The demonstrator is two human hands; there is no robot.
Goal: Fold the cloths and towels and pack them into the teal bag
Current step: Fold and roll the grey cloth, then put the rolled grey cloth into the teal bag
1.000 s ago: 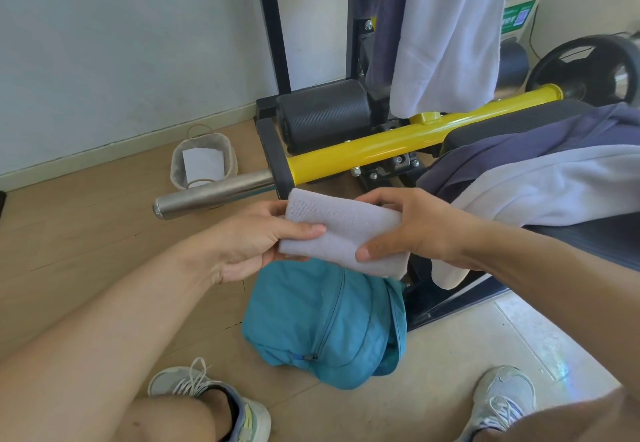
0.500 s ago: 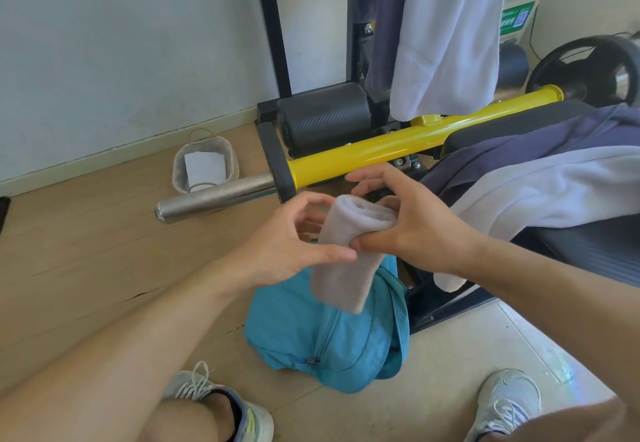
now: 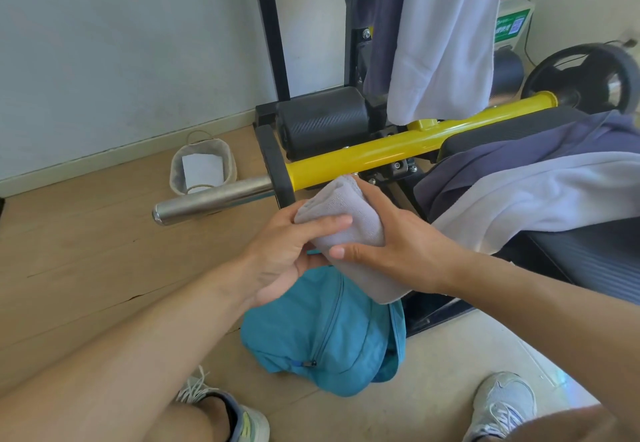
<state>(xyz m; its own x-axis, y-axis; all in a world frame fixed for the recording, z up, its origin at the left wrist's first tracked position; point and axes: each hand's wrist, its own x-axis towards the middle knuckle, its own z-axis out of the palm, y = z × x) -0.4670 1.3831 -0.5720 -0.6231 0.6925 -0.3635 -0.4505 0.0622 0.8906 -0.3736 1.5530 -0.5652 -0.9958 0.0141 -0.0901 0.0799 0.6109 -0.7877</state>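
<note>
Grey cloth (image 3: 349,223): folded into a thick roll, held up in the air between both hands, right above the teal bag (image 3: 325,334), its lower end hanging down to the bag's top edge.
Left hand (image 3: 287,254): fingers curled round the roll's near side, thumb laid flat across the top of it.
Right hand (image 3: 391,244): wrapped round the roll from the far side, thumb pinching in underneath, close to the left thumb.
Teal bag: slumped on the floor between the two sneakers, zip running down its front.
White towel (image 3: 540,199): draped over the black bench at right, lying on a dark blue cloth (image 3: 512,154).
Hanging white towel (image 3: 446,33): dangling off the rack, just above the yellow bar (image 3: 374,156).
</note>
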